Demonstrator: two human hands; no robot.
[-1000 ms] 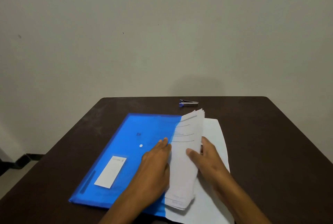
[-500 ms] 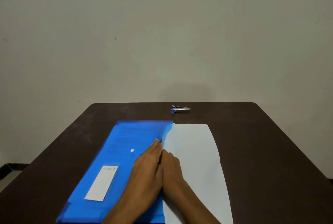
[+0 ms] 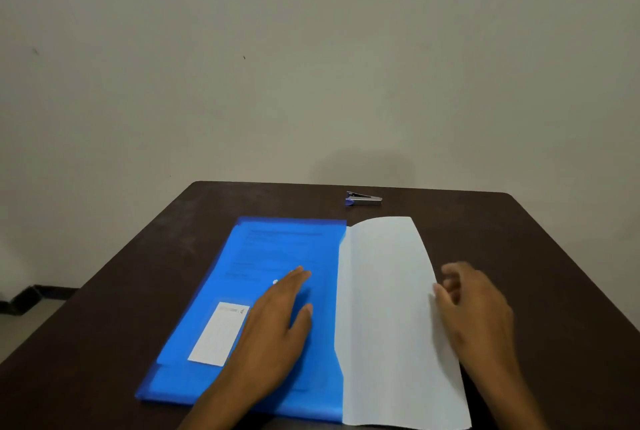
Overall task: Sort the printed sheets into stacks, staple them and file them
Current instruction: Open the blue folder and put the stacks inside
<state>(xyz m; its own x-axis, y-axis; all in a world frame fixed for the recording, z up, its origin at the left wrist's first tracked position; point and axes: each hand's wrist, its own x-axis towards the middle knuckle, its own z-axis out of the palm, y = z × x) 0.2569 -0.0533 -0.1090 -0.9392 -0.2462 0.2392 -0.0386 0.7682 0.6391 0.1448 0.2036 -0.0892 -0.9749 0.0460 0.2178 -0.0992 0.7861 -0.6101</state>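
One dark table (image 3: 540, 242) against plain wall (image 3: 311, 66); stapler (image 3: 363, 199) near far edge.

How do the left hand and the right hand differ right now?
The left hand lies flat, fingers straight, on the blue folder; the right hand has its fingers curled at the right edge of the white flap.
The left hand looks sharp; the right hand is blurred, so whether it grips the flap's edge is unclear.
Both are bare and reach over the dark table.
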